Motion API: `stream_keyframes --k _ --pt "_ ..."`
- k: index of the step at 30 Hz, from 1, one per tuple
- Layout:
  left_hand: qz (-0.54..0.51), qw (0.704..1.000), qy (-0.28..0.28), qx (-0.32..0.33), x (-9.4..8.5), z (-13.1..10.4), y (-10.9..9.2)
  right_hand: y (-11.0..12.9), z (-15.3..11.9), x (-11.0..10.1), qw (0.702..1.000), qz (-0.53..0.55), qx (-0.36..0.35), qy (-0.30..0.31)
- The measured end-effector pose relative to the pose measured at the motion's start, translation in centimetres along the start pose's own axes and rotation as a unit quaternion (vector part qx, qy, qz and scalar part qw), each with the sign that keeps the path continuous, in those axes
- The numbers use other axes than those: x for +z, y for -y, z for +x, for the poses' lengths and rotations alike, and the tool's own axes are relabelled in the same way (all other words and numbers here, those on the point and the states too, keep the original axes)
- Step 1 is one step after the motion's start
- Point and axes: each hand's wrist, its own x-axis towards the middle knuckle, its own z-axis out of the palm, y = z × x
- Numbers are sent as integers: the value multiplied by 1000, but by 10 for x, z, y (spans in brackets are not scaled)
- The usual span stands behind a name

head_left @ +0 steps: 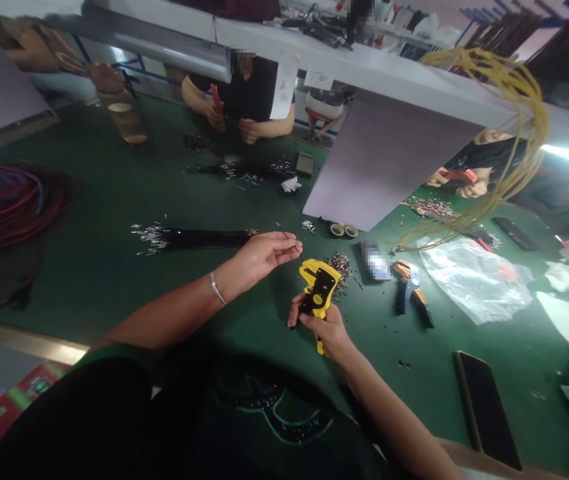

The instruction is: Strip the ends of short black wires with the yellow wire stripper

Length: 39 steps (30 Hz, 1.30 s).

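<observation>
The right hand (325, 325) is wrapped tight around the handles of a yellow-and-black wire stripper (318, 289), held just above the green table (114, 267) in front of the person. The tool's long axis runs nearly upright in the view, head up and away from the body, the tip of a yellow handle poking out below the fist. The left hand (264, 255) has thumb and fingers pinched together on a thin dark wire (289, 238); the strand slants from upper left down toward the stripper's head, and its lower end is too fine to follow, so I cannot tell whether it sits in the jaws. A thin bracelet (217, 288) circles the left wrist.

Just behind the tool lies a small heap of metal terminals (340, 264). To the left, a bundle of black wires (204, 238) lies lengthwise across the table, stripped ends glinting on its left. Orange-handled pliers (411, 287) rest to the right, beside a crumpled clear plastic bag (474, 277). A dark phone (487, 407) lies near the table's near edge, partly cut off. Yellow cables (519, 133) loop down from the shelf overhead. Across the table another person's hands (229, 120) hold a red tool; the far details are blurred.
</observation>
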Motion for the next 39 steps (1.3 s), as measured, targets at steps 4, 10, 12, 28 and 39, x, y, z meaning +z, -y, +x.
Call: stream_keyframes --k 4,10,12,28,39 --pt "2 1000 5 2 -2 1 2 0 -1 0 1000 1 -2 1" --pt "5 1000 16 -3 -2 0 2 -3 -2 0 1000 5 -9 -11" --pt "12 1000 0 -11 -1 0 2 -4 -2 0 1000 4 -12 -9" --pt "-8 999 4 -36 16 -11 -8 -11 -13 5 984 -175 30 -31" --pt "81 997 -5 3 19 -16 -8 -13 -22 15 990 -129 61 -6"
